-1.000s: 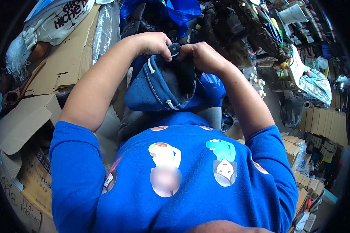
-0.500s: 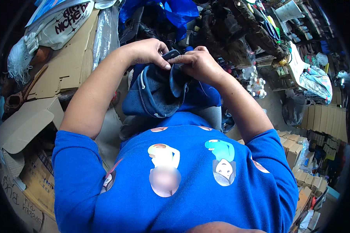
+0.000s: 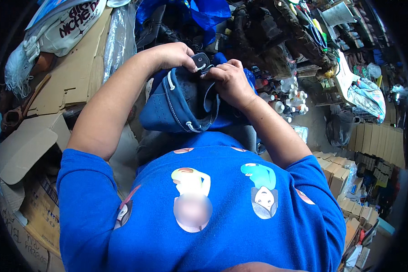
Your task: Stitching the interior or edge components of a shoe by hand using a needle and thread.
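Note:
A navy leather boat shoe upper (image 3: 161,111) lies over my lap, its opening facing up. White lace runs through holes along its stitched side. My left hand (image 3: 174,55) is closed, pinching the edge of a dark eyelet tab at the upper's far side; one eyelet shows. Opposite it, my right hand (image 3: 231,80) is closed with its fingertips at the other flap, beside the curved tongue. A short pale bit of lace shows between the two hands. Whether my right fingertips also pinch the lace is hidden.
Flattened cardboard (image 3: 84,68) and an open box (image 3: 29,140) stand at my left, with a printed white cloth bag (image 3: 65,34) above. Blue plastic (image 3: 208,18) lies ahead. Several small bottles (image 3: 297,97) stand at the right, near a dark plastic bag (image 3: 340,127) and stacked cartons (image 3: 337,174).
My hands have moved slightly apart, and the eyelet tab has turned so its face shows. The upper has tilted, showing more of its stitched side and lace.

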The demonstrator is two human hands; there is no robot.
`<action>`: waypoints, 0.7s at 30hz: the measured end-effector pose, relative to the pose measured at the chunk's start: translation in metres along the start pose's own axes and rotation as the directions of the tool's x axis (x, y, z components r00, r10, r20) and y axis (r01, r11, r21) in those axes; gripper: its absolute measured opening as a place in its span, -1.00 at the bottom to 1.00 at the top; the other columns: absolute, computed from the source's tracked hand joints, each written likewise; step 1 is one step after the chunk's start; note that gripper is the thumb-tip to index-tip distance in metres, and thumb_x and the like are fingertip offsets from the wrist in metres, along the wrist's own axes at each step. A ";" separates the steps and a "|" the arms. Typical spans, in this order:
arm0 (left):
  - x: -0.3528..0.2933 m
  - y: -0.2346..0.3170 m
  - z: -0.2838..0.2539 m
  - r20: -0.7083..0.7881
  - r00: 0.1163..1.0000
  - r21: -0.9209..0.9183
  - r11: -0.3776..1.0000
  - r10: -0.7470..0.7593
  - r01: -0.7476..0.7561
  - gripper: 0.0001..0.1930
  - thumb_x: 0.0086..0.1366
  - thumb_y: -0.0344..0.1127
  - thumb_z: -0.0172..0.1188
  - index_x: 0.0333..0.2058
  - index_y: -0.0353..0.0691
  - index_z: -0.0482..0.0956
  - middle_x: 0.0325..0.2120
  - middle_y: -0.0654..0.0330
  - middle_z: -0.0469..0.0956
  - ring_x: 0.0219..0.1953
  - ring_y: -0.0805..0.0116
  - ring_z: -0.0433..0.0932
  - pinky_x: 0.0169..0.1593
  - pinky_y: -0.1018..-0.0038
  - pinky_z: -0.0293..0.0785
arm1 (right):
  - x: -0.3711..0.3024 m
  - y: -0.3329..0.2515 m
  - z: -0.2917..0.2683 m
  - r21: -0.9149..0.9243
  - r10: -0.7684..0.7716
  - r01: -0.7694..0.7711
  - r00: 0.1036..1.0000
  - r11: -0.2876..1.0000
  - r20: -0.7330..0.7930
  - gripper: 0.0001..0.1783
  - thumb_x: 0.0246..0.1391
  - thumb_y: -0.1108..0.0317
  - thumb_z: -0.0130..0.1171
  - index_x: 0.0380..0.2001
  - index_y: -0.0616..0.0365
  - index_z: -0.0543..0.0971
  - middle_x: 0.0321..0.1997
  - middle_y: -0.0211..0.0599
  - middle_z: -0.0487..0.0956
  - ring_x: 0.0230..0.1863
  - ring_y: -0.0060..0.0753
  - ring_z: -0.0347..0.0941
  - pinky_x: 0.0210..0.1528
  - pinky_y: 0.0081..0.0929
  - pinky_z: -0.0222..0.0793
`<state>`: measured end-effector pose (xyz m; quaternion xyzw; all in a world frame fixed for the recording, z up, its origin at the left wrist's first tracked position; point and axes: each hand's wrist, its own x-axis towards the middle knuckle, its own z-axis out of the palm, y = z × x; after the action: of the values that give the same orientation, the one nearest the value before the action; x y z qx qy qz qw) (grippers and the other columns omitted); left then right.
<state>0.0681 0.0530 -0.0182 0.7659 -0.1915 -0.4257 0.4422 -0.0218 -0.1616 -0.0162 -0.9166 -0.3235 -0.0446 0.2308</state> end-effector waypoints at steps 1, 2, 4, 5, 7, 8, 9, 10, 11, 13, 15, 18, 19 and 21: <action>0.001 0.001 0.000 -0.005 1.000 -0.001 1.000 -0.022 0.022 -0.73 0.01 -0.37 0.25 -0.28 -0.34 0.64 -0.40 0.26 0.61 -0.34 0.50 0.51 -0.09 0.57 0.37 | -0.001 0.001 0.001 0.032 0.030 -0.029 0.999 0.999 -0.013 -0.74 -0.20 0.50 0.18 -0.39 -0.15 0.60 -0.45 -0.43 0.57 -0.27 -0.30 0.51 0.01 -0.25 0.14; 0.001 0.001 0.000 -0.007 1.000 -0.002 1.000 -0.020 0.020 -0.73 0.01 -0.37 0.25 -0.28 -0.34 0.64 -0.40 0.26 0.61 -0.34 0.50 0.51 -0.09 0.57 0.37 | -0.001 0.001 0.002 0.064 0.059 -0.058 0.998 0.996 -0.024 -0.72 -0.22 0.52 0.18 -0.38 -0.13 0.59 -0.45 -0.42 0.58 -0.26 -0.29 0.51 0.01 -0.27 0.13; 0.001 0.007 -0.002 0.021 0.993 -0.092 0.989 -0.113 0.115 -0.73 -0.01 -0.36 0.26 -0.29 -0.34 0.64 -0.40 0.24 0.61 -0.34 0.47 0.51 -0.09 0.54 0.37 | -0.002 0.004 0.002 0.107 0.068 -0.066 0.997 0.992 -0.020 -0.70 -0.24 0.54 0.18 -0.37 -0.11 0.59 -0.43 -0.40 0.58 -0.25 -0.28 0.51 0.01 -0.28 0.12; -0.001 0.010 -0.002 0.008 0.994 -0.104 0.988 -0.111 0.112 -0.72 -0.03 -0.36 0.26 -0.30 -0.34 0.64 -0.41 0.23 0.61 -0.33 0.46 0.51 -0.07 0.52 0.36 | -0.002 0.005 0.002 0.149 0.077 -0.073 0.997 0.986 -0.020 -0.67 -0.25 0.56 0.17 -0.35 -0.10 0.59 -0.42 -0.39 0.59 -0.24 -0.28 0.51 0.02 -0.30 0.10; 0.000 0.009 -0.002 0.001 0.993 -0.101 0.988 -0.119 0.119 -0.72 -0.04 -0.36 0.27 -0.30 -0.34 0.64 -0.41 0.23 0.61 -0.32 0.46 0.51 -0.07 0.51 0.36 | -0.002 0.004 0.001 0.175 0.082 -0.080 0.997 0.981 -0.006 -0.67 -0.25 0.56 0.17 -0.35 -0.09 0.60 -0.41 -0.38 0.59 -0.23 -0.28 0.51 0.03 -0.30 0.09; 0.000 0.008 -0.003 -0.006 0.992 -0.094 0.988 -0.126 0.125 -0.71 -0.04 -0.36 0.27 -0.30 -0.34 0.64 -0.42 0.23 0.61 -0.32 0.46 0.51 -0.06 0.51 0.36 | -0.002 0.004 0.000 0.199 0.089 -0.088 0.996 0.976 0.005 -0.67 -0.25 0.56 0.16 -0.34 -0.08 0.60 -0.40 -0.37 0.60 -0.23 -0.28 0.51 0.04 -0.31 0.08; 0.000 0.006 -0.002 -0.005 0.992 -0.096 0.988 -0.126 0.125 -0.71 -0.04 -0.36 0.27 -0.30 -0.34 0.64 -0.42 0.23 0.61 -0.32 0.46 0.51 -0.06 0.51 0.36 | -0.002 0.003 0.000 0.199 0.089 -0.089 0.996 0.976 0.006 -0.67 -0.25 0.56 0.16 -0.34 -0.08 0.60 -0.40 -0.37 0.60 -0.23 -0.28 0.51 0.04 -0.31 0.08; 0.001 0.003 -0.002 0.001 0.992 -0.128 0.984 -0.127 0.126 -0.71 -0.05 -0.36 0.28 -0.30 -0.34 0.64 -0.42 0.23 0.61 -0.32 0.46 0.51 -0.06 0.52 0.36 | -0.002 0.002 0.000 0.188 0.091 -0.091 0.996 0.978 0.011 -0.67 -0.25 0.55 0.17 -0.34 -0.08 0.60 -0.40 -0.37 0.60 -0.22 -0.29 0.51 0.05 -0.31 0.08; 0.002 0.001 -0.002 0.008 0.992 -0.160 0.979 -0.128 0.127 -0.71 -0.06 -0.36 0.28 -0.30 -0.34 0.65 -0.42 0.23 0.62 -0.33 0.46 0.52 -0.06 0.53 0.36 | -0.002 0.002 -0.001 0.178 0.093 -0.094 0.996 0.980 0.016 -0.67 -0.26 0.54 0.17 -0.34 -0.07 0.61 -0.39 -0.36 0.61 -0.22 -0.31 0.52 0.05 -0.32 0.07; 0.005 -0.001 0.000 -0.001 0.991 -0.136 0.982 -0.131 0.130 -0.71 -0.06 -0.36 0.28 -0.30 -0.34 0.65 -0.42 0.23 0.62 -0.34 0.46 0.52 -0.06 0.53 0.36 | -0.002 0.000 -0.001 0.187 0.104 -0.108 0.994 0.976 0.029 -0.68 -0.25 0.54 0.18 -0.34 -0.08 0.61 -0.39 -0.36 0.61 -0.23 -0.31 0.52 0.05 -0.33 0.07; 0.006 -0.003 0.001 -0.010 0.991 -0.112 0.985 -0.136 0.134 -0.71 -0.06 -0.36 0.28 -0.31 -0.34 0.65 -0.42 0.23 0.62 -0.34 0.46 0.52 -0.06 0.54 0.36 | 0.000 -0.002 -0.004 0.199 0.114 -0.120 0.993 0.973 0.042 -0.68 -0.25 0.53 0.18 -0.34 -0.08 0.61 -0.39 -0.36 0.62 -0.23 -0.32 0.52 0.05 -0.34 0.07; 0.004 -0.003 0.001 -0.028 0.998 -0.078 0.995 -0.062 0.059 -0.68 -0.07 -0.30 0.29 -0.31 -0.35 0.64 -0.45 0.11 0.61 -0.43 0.34 0.55 -0.24 0.43 0.45 | 0.004 -0.004 -0.008 0.206 0.170 -0.194 0.977 0.959 0.132 -0.68 -0.24 0.52 0.20 -0.34 -0.09 0.62 -0.39 -0.37 0.62 -0.24 -0.32 0.52 0.05 -0.35 0.07; 0.003 0.001 0.001 -0.017 0.997 -0.045 0.996 -0.075 0.074 -0.70 -0.07 -0.32 0.28 -0.32 -0.34 0.65 -0.45 0.18 0.61 -0.40 0.41 0.53 -0.16 0.49 0.40 | 0.004 -0.003 -0.008 0.182 0.172 -0.199 0.973 0.963 0.153 -0.70 -0.22 0.54 0.21 -0.33 -0.07 0.61 -0.35 -0.40 0.63 -0.24 -0.35 0.51 0.08 -0.37 0.08; 0.002 0.003 0.001 -0.009 0.996 -0.014 0.996 -0.090 0.090 -0.71 -0.06 -0.34 0.27 -0.32 -0.33 0.66 -0.45 0.24 0.61 -0.37 0.48 0.51 -0.09 0.56 0.35 | 0.006 -0.001 -0.008 0.159 0.172 -0.200 0.969 0.967 0.176 -0.71 -0.19 0.55 0.23 -0.32 -0.04 0.60 -0.32 -0.43 0.64 -0.24 -0.38 0.50 0.11 -0.39 0.09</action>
<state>0.0686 0.0490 -0.0167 0.7726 -0.1520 -0.4429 0.4287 -0.0171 -0.1617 -0.0074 -0.9196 -0.2560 0.0800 0.2869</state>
